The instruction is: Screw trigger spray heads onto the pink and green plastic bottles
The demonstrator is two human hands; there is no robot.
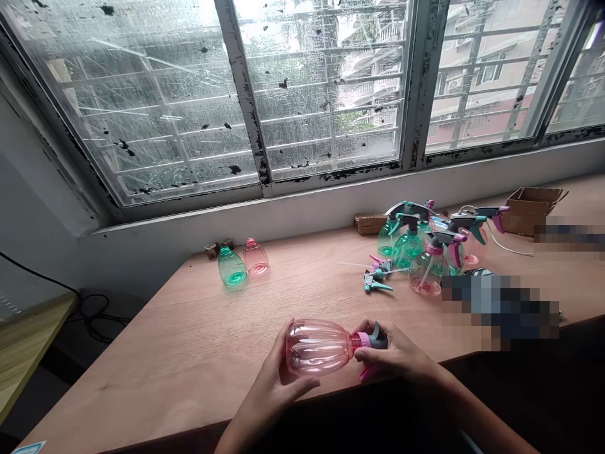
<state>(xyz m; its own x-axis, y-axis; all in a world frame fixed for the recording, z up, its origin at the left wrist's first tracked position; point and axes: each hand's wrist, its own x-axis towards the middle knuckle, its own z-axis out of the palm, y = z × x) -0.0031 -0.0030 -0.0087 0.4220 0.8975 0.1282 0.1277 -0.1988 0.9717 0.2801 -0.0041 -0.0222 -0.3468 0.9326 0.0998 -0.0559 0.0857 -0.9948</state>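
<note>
A clear pink spray bottle [314, 345] lies on its side just above the near edge of the wooden table [198, 340]. My left hand [278, 381] is wrapped round its body from below. My right hand [399, 356] is closed on the grey and pink spray head [373, 337] at the bottle's neck, with a pink trigger showing under the fingers.
A green bottle [231, 267] and a pink bottle [256, 257] without heads stand at the back left. Several finished spray bottles [425, 252] cluster at the right, with loose spray heads [378, 277] before them. A cardboard box [532, 208] and a small brown box [371, 223] sit by the window sill.
</note>
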